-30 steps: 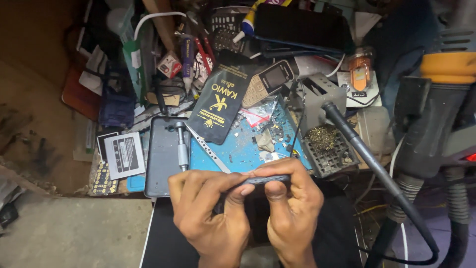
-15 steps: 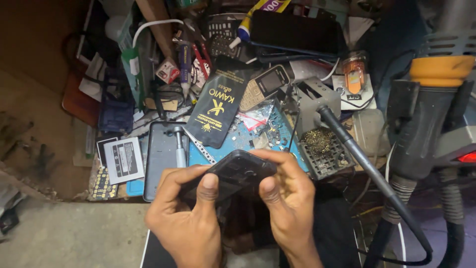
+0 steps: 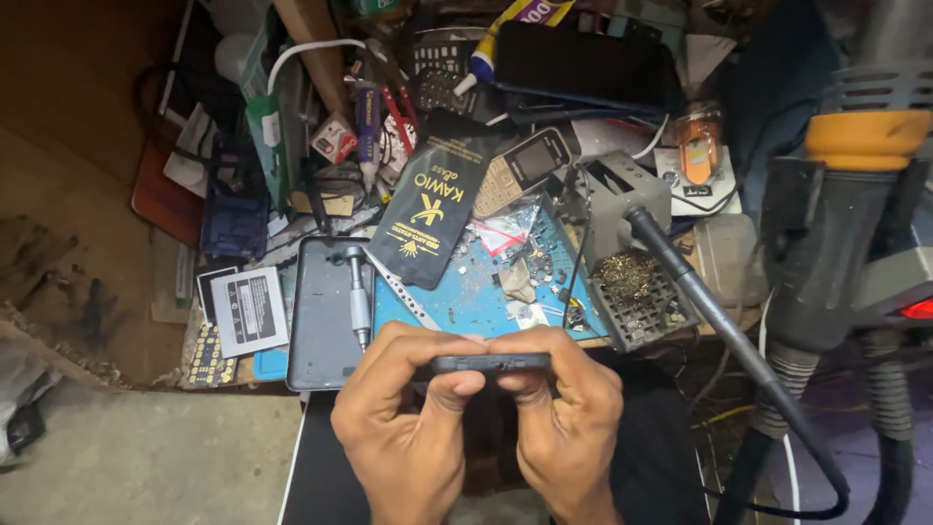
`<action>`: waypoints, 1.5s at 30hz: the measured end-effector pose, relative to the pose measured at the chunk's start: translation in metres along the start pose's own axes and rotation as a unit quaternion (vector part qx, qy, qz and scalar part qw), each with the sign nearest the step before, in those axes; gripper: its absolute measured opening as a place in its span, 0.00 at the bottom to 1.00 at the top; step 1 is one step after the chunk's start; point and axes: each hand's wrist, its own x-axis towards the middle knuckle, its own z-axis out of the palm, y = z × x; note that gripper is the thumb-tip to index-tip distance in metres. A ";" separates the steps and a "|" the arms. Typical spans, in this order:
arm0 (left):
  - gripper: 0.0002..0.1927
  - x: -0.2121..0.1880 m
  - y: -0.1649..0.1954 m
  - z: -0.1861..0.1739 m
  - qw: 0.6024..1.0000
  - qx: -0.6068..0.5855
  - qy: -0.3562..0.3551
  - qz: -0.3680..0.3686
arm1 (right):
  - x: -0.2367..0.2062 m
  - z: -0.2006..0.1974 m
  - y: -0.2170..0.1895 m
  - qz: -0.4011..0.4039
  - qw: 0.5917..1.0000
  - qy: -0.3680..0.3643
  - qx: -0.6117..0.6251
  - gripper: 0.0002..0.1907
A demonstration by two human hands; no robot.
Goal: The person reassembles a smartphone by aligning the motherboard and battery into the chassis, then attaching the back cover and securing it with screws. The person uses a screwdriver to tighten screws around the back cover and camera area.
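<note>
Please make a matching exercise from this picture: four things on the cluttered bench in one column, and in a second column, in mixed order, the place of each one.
Things
1. dark phone
2. metal screwdriver
3. keypad phone
4. soldering iron

Places
A. lying on the grey back cover
B. gripped edge-on between the left hand and the right hand
C. its tip rests in the stand with brass wool
D. just right of the black flat packet

Pairs: 1-B, 2-A, 3-D, 4-C
</note>
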 end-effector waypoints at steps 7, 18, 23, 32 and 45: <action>0.17 -0.003 -0.016 -0.009 0.999 -0.038 0.025 -0.020 | 0.005 0.002 -0.011 0.000 0.999 -0.048 0.017 0.15; 0.17 0.006 -0.021 -0.016 0.942 -0.304 0.050 -0.133 | 0.015 0.004 -0.018 -0.001 0.998 -0.033 -0.060 0.14; 0.17 0.015 0.002 -0.014 0.998 0.036 -0.021 0.045 | 0.011 0.004 -0.018 -0.030 0.996 -0.012 -0.081 0.10; 0.17 0.009 -0.024 -0.034 0.991 -0.129 0.047 -0.004 | 0.017 0.000 -0.013 -0.024 0.993 -0.114 0.034 0.16; 0.15 0.013 -0.044 -0.063 0.956 -0.242 0.160 -0.030 | 0.001 0.019 -0.007 0.042 0.994 -0.105 0.009 0.18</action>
